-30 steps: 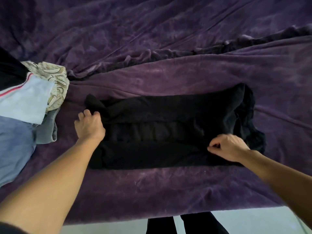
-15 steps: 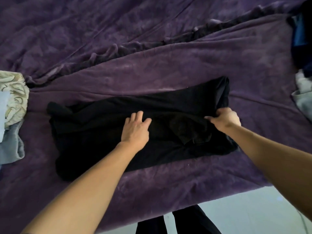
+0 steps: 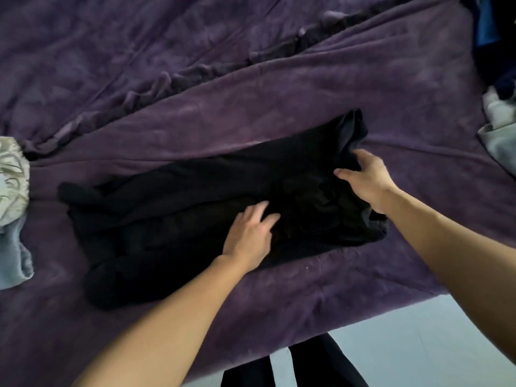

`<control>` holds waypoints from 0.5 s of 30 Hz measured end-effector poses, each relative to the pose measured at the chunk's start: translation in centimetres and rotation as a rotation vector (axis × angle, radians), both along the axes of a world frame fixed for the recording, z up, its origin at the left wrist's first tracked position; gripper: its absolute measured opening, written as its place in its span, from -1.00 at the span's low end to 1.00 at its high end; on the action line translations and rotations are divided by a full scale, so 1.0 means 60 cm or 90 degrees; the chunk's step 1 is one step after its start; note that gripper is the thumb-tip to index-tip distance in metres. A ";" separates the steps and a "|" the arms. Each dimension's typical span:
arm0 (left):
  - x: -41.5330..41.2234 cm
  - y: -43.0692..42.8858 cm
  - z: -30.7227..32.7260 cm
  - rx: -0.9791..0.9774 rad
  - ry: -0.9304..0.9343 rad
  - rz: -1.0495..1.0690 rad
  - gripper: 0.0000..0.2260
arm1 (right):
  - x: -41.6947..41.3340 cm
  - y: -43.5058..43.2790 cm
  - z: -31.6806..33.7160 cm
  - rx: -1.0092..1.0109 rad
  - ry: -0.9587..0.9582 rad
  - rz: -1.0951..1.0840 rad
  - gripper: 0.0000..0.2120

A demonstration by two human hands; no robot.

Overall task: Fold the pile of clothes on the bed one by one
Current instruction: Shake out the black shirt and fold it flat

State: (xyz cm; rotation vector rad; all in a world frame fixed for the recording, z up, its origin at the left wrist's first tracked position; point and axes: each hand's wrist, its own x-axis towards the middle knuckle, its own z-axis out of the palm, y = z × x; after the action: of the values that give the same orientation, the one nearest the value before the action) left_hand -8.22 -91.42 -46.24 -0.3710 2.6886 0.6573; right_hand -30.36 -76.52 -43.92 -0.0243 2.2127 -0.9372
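Note:
A long black garment lies flat across the purple bed cover, stretched from left to right. My left hand presses on its middle with the fingers spread and fairly straight. My right hand is at the garment's right end, fingers curled over the bunched fabric there and thumb pointing left. The garment's left end is rumpled, with a narrow piece sticking out at the upper left.
Folded clothes, a cream patterned piece over a grey-blue one, lie at the left edge. A loose pile of blue, white and grey clothes sits at the right edge. The bed's near edge meets pale floor at the bottom right.
My left hand has moved from the garment's left end to its middle. My right hand has shifted from the near edge up to the right end and taken hold there.

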 end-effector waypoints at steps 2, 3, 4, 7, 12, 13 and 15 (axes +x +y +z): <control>0.040 -0.046 0.012 -0.028 0.067 0.135 -0.64 | 0.014 -0.017 0.039 -0.022 0.065 0.054 -0.74; 0.066 -0.069 0.018 -0.042 0.062 0.192 -0.68 | 0.029 -0.031 0.060 -0.028 0.100 0.090 -0.73; 0.093 -0.092 0.024 -0.057 0.041 0.245 -0.71 | 0.051 -0.051 0.080 -0.032 0.133 0.136 -0.71; 0.167 -0.150 0.043 -0.081 -0.013 0.409 -0.75 | 0.142 -0.131 0.115 -0.028 0.175 0.277 -0.67; 0.263 -0.199 0.061 -0.124 -0.007 0.611 -0.78 | 0.296 -0.255 0.088 0.028 0.058 0.512 -0.52; 0.277 -0.203 0.062 -0.125 -0.006 0.632 -0.78 | 0.320 -0.266 0.084 0.006 -0.008 0.550 -0.50; 0.292 -0.204 0.061 -0.122 0.001 0.673 -0.77 | 0.343 -0.261 0.075 -0.059 -0.059 0.564 -0.59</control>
State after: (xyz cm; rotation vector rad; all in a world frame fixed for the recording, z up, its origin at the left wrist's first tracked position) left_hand 9.28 -103.68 -42.57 -1.8773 2.3888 0.6216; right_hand -9.76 -92.19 -39.40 -0.9025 1.7693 -0.5087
